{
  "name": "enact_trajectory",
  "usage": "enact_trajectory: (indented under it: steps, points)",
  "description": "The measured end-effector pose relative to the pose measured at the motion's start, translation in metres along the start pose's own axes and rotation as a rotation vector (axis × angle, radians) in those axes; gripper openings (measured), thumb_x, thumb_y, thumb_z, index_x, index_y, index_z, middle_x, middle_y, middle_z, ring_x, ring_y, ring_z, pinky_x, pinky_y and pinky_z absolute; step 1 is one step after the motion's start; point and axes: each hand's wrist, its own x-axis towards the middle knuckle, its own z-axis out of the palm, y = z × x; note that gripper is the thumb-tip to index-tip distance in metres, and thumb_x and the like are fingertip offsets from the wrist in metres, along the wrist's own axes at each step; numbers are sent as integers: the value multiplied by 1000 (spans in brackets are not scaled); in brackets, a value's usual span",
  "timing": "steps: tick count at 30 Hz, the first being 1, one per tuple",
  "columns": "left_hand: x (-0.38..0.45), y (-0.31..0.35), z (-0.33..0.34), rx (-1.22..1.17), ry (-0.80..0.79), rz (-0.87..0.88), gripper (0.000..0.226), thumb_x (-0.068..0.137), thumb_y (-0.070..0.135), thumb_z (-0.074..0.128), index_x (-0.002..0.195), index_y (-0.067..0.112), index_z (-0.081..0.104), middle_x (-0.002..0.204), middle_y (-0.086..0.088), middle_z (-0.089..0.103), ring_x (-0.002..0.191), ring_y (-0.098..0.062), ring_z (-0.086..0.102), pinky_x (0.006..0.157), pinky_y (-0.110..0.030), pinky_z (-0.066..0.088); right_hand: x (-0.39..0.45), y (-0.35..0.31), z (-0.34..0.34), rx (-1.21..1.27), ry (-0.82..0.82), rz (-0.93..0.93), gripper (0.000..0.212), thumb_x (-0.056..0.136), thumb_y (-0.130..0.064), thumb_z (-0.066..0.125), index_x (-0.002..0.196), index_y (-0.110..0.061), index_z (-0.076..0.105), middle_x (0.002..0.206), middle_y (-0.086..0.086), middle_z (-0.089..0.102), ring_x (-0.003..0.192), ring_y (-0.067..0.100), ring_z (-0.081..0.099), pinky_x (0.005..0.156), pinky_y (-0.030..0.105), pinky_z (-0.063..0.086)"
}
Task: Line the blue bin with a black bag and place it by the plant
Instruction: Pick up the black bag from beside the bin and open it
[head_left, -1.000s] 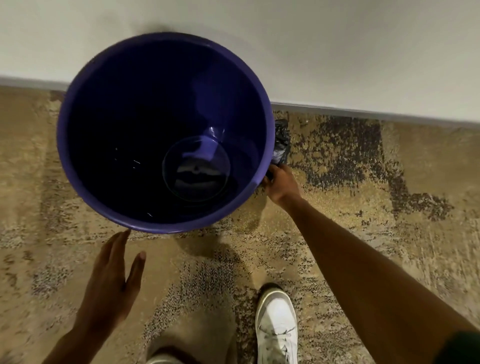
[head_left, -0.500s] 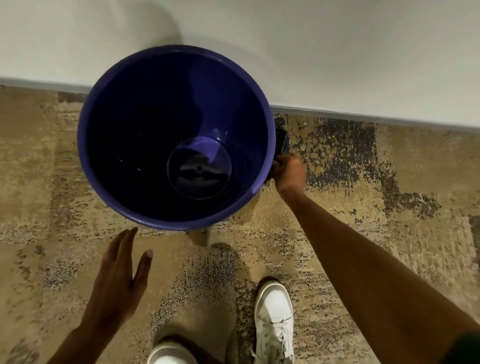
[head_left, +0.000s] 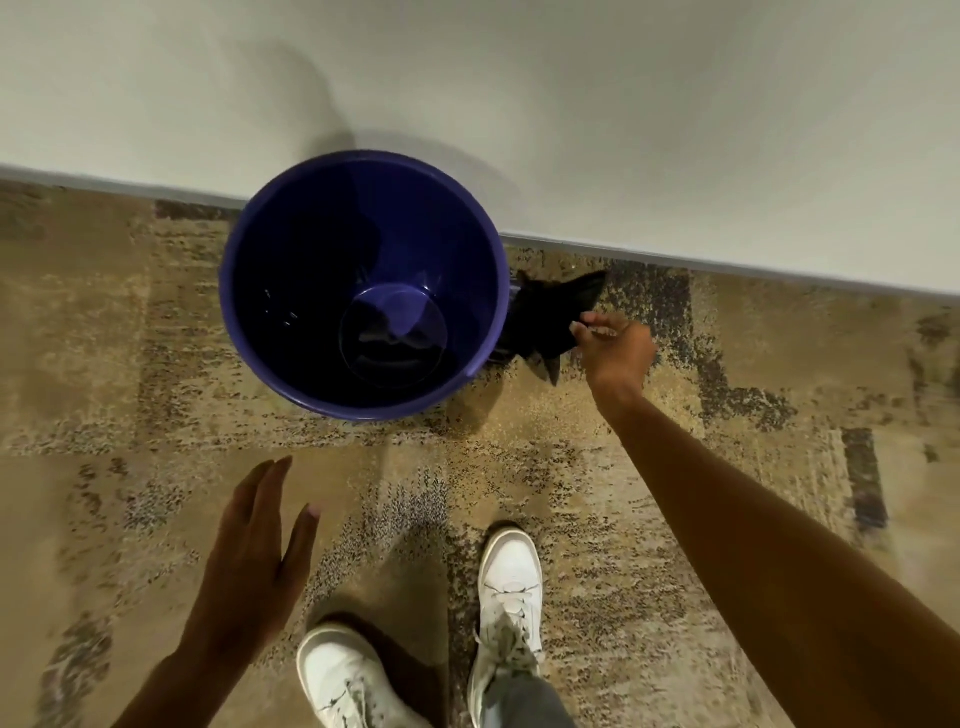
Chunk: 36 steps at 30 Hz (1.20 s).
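The blue bin (head_left: 249, 332) stands upright on the carpet against the white wall, seen from above, with nothing visible inside but its dark floor. A crumpled black bag (head_left: 550, 317) lies on the carpet just right of the bin, touching its side. My right hand (head_left: 615, 348) is at the bag's right edge, fingers pinched on the plastic. My left hand (head_left: 254, 540) hovers over the carpet below the bin, flat, fingers apart, holding nothing. No plant is in view.
The white wall (head_left: 571, 104) with a grey baseboard (head_left: 727, 265) runs across the top. Patterned beige carpet (head_left: 104, 364) covers the floor. My two white sneakers (head_left: 509, 577) stand below the bin.
The bin now sits farther away, against the wall. My right hand has left the bin's rim and moved right, and the black bag now shows spread out beside the bin.
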Motion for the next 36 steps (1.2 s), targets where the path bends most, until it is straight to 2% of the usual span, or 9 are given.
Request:
enact_trajectory:
  steps: [2, 4, 10, 15, 22, 25, 28, 31, 36]
  points:
    - [-10, 13, -10, -10, 4, 0, 58, 98, 39, 41, 148, 11, 30, 151, -15, 35, 137, -31, 37, 105, -37, 31, -7, -13, -15, 45, 10, 31, 17, 81, -5, 75, 97, -9, 72, 96, 1, 72, 91, 14, 71, 80, 29, 61]
    - [-18, 24, -19, -17, 7, 0, 58, 99, 43, 38, 149, 14, 28, 152, -14, 33, 138, -30, 35, 105, -38, 31, -15, -27, -29, 81, 10, 46, 18, 81, -4, 74, 99, -10, 71, 89, -5, 69, 88, 12, 69, 83, 27, 59]
    - [-38, 57, -40, -59, 5, 29, 68, 94, 54, 29, 148, 14, 28, 152, -14, 33, 139, -29, 35, 105, -38, 32, -55, -59, -63, 151, -20, 19, 22, 81, -5, 74, 101, -11, 69, 94, -3, 69, 89, 9, 66, 84, 24, 58]
    - [-49, 85, -59, -80, -12, 104, 69, 93, 56, 35, 149, 16, 28, 151, -11, 38, 138, -22, 35, 106, -35, 32, -110, -84, -89, 250, -87, 28, 23, 80, -6, 75, 101, -11, 66, 100, 4, 69, 93, 17, 69, 86, 32, 59]
    - [-47, 128, -75, -145, -23, 179, 82, 83, 64, 45, 149, 18, 28, 152, -3, 36, 133, -1, 21, 103, -16, 18, -200, -123, -110, 429, -233, -10, 18, 81, 3, 70, 96, -7, 65, 88, 4, 69, 81, 17, 68, 83, 37, 60]
    - [-44, 140, -79, -213, -27, 233, 78, 79, 61, 56, 144, 21, 35, 138, 11, 40, 127, 5, 26, 98, -6, 22, -227, -140, -113, 495, -332, -38, 17, 83, 4, 68, 93, -10, 64, 85, 6, 68, 79, 19, 66, 80, 33, 59]
    - [-41, 140, -81, -268, 8, 247, 48, 83, 45, 66, 126, 30, 49, 120, 13, 54, 112, -6, 47, 89, -17, 40, -240, -151, -111, 519, -401, -36, 17, 83, 2, 69, 96, -8, 64, 88, 9, 69, 80, 18, 67, 77, 32, 59]
    - [-42, 134, -83, -266, 68, 213, 19, 91, 36, 58, 106, 25, 58, 99, 9, 60, 93, -10, 56, 75, -20, 46, -243, -161, -103, 561, -419, -11, 21, 83, 3, 68, 102, -5, 63, 86, 7, 66, 82, 22, 66, 83, 38, 59]
    - [-47, 126, -88, -249, 120, 118, 24, 93, 27, 59, 71, 29, 50, 57, 14, 48, 54, -6, 53, 47, -15, 36, -234, -169, -86, 535, -403, -47, 21, 84, 1, 69, 102, -9, 63, 90, 14, 62, 86, 26, 64, 86, 43, 59]
